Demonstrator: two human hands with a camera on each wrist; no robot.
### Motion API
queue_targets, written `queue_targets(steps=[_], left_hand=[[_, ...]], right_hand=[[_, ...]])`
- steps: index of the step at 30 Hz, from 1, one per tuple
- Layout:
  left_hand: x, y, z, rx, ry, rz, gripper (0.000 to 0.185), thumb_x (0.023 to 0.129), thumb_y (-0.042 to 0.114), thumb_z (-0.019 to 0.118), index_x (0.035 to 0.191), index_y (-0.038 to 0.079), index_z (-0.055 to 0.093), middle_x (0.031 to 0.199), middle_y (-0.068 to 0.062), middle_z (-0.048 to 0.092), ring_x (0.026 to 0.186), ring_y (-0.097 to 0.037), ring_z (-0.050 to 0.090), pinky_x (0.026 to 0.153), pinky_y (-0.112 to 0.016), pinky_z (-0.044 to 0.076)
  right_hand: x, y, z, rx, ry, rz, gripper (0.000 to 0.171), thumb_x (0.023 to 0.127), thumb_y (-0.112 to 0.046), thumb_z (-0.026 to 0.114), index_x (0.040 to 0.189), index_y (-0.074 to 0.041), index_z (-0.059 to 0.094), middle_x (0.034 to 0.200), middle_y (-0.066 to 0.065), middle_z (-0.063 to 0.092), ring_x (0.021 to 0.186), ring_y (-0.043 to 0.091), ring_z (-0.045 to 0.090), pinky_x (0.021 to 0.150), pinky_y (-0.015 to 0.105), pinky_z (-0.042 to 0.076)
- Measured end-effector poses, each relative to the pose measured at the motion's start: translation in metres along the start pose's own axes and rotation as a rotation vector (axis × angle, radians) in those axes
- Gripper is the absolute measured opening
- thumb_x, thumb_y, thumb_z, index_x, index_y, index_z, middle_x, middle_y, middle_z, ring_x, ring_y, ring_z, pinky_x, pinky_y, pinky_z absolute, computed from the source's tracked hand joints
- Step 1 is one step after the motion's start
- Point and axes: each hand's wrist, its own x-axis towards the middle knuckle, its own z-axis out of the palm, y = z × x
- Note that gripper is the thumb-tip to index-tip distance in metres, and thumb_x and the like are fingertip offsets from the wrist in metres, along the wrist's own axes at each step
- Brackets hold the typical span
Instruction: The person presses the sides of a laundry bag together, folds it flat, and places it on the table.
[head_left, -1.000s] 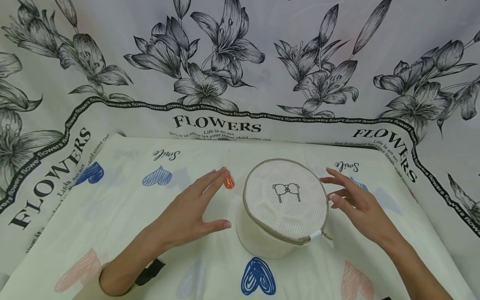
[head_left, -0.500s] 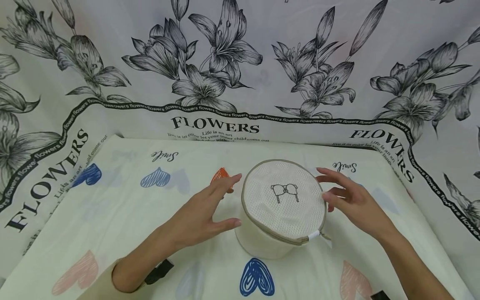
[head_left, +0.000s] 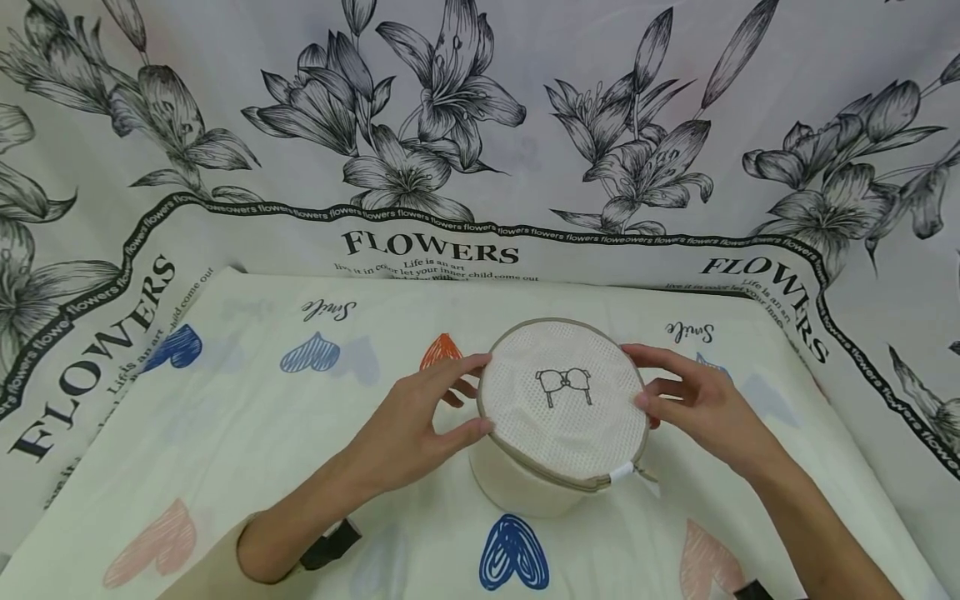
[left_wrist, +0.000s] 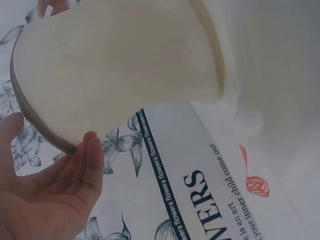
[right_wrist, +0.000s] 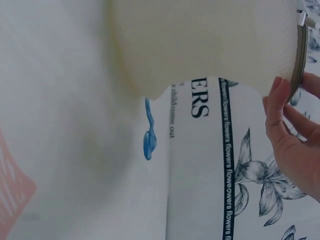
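A round white mesh laundry bag stands upright on the patterned cloth, its lid edged by a beige zip and printed with a dark line drawing. My left hand holds the lid's left edge, thumb at the front and fingers farther back. On the opposite edge my right hand pinches the rim between thumb and fingers. In the left wrist view, the left hand has its fingers against the bag's side below the zip. The zip runs past the right hand in the right wrist view.
The white cloth under the bag carries coloured hearts and the word Smile. Behind it hangs a white curtain with black lilies and FLOWERS lettering. A zip pull sticks out at the lid's front right.
My left hand has moved right to the bag's rim, and my right hand has moved left onto the opposite edge. The bag's lid has shifted slightly left.
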Motion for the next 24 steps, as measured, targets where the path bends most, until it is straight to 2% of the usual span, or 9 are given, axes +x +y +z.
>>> queue_targets(steps=[4,10,17,21,24], left_hand=[[0.001,0.004,0.001,-0.04,0.031,-0.033,0.067,0.085,0.032,0.08,0.144,0.015,0.052,0.126,0.003,0.063,0.093,-0.009,0.065,0.079,-0.022,0.056],[0.003,0.009,0.001,-0.111,0.036,-0.114,0.067,0.082,0.025,0.083,0.142,0.015,0.055,0.12,0.003,0.066,0.083,-0.011,0.066,0.07,-0.023,0.057],[0.006,0.011,0.001,-0.267,0.022,-0.225,0.066,0.081,0.014,0.083,0.142,0.013,0.056,0.125,-0.001,0.066,0.087,-0.008,0.068,0.075,-0.023,0.058],[0.009,0.009,0.001,-0.308,0.011,-0.26,0.067,0.081,0.012,0.083,0.142,0.012,0.056,0.127,-0.006,0.065,0.089,-0.012,0.069,0.078,-0.022,0.057],[0.011,0.006,0.002,-0.337,0.013,-0.307,0.064,0.081,0.012,0.083,0.14,0.014,0.058,0.126,-0.007,0.065,0.09,-0.014,0.07,0.078,-0.023,0.058]], right_hand=[[0.0,-0.001,0.002,-0.001,0.001,0.016,0.057,0.095,-0.003,0.065,0.148,-0.01,0.046,0.129,0.007,0.056,0.088,0.018,0.064,0.07,0.033,0.059],[0.0,-0.002,0.003,-0.016,0.013,0.04,0.058,0.094,-0.006,0.068,0.148,-0.011,0.047,0.122,0.009,0.059,0.088,0.019,0.066,0.071,0.033,0.059],[0.0,-0.002,0.005,-0.02,0.012,0.068,0.059,0.092,-0.007,0.07,0.147,-0.011,0.049,0.119,0.006,0.062,0.083,0.02,0.067,0.069,0.033,0.058],[0.0,-0.002,0.006,-0.011,0.013,0.089,0.061,0.091,-0.008,0.071,0.148,-0.012,0.048,0.111,0.008,0.065,0.077,0.022,0.066,0.068,0.034,0.058],[-0.001,0.0,0.009,0.002,0.021,0.108,0.062,0.091,-0.008,0.072,0.148,-0.012,0.048,0.118,0.008,0.064,0.082,0.022,0.068,0.072,0.035,0.059]])
